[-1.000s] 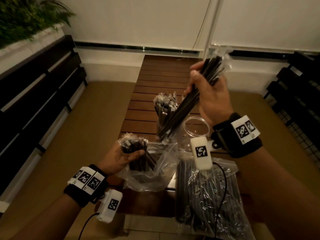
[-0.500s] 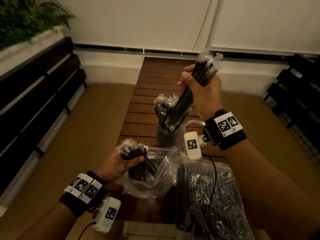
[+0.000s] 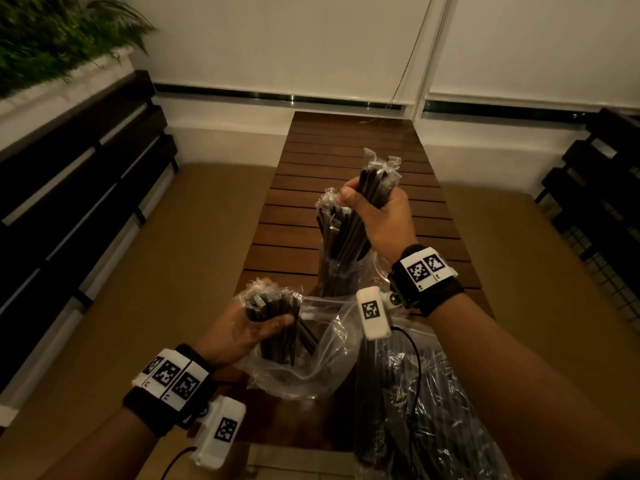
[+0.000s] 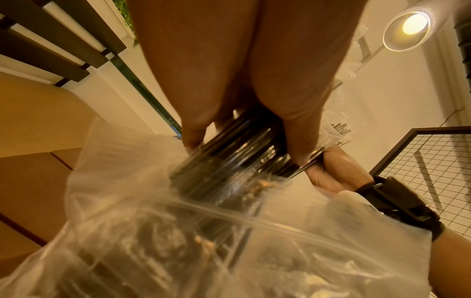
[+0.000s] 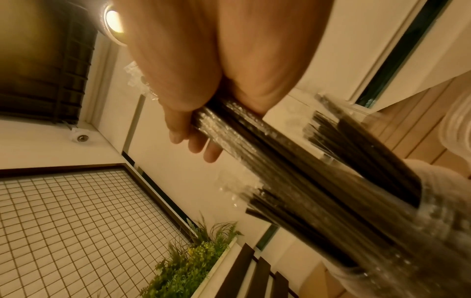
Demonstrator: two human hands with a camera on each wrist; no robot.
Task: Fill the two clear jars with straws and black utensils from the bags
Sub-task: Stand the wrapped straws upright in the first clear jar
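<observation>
**Both hands full of wrapped black straws, right bundle going into a jar**

Surroundings: slatted wooden tabletop (image 3: pixel 349 161) runs away from the person, tan cushions (image 3: pixel 145 271) on both sides. Dark slatted backrest (image 3: pixel 69 161) at left w/ a green plant (image 3: pixel 52 32) above it; wire grid panel (image 3: pixel 613 271) at right. White blinds (image 3: pixel 277 46) across the back wall. A lit ceiling lamp (image 4: pixel 414 24) shows in the left wrist view.

In the way: a second clear jar (image 3: pixel 377 271), only partly visible, sits just right of the filled one, mostly hidden behind the right wrist & its camera. A big bag (image 3: pixel 433 410) of black pieces lies at the near right of the tabletop, a cable draped over it. Contents too dark to tell apart.

Right hand (image 3: pixel 377 216): raised over the clear jar (image 3: pixel 332 271), fingers (image 5: pixel 193 139) curled tight round a bundle of straws (image 3: pixel 346 233), thumb on top. Bundle is tilted, lower ends inside the jar among straws already standing there; crinkled wrapper tips stick up above the fist. Jar stands mid-tabletop.

Left hand (image 3: pixel 242 327): lower & nearer, palm turned inward, fingers (image 4: pixel 300 141) & thumb clamped round a second bundle (image 3: pixel 273 313) of wrapped straws. Its lower ends sit inside the open clear bag (image 3: pixel 311 368), which slumps on the near tabletop beside the big bag.
</observation>
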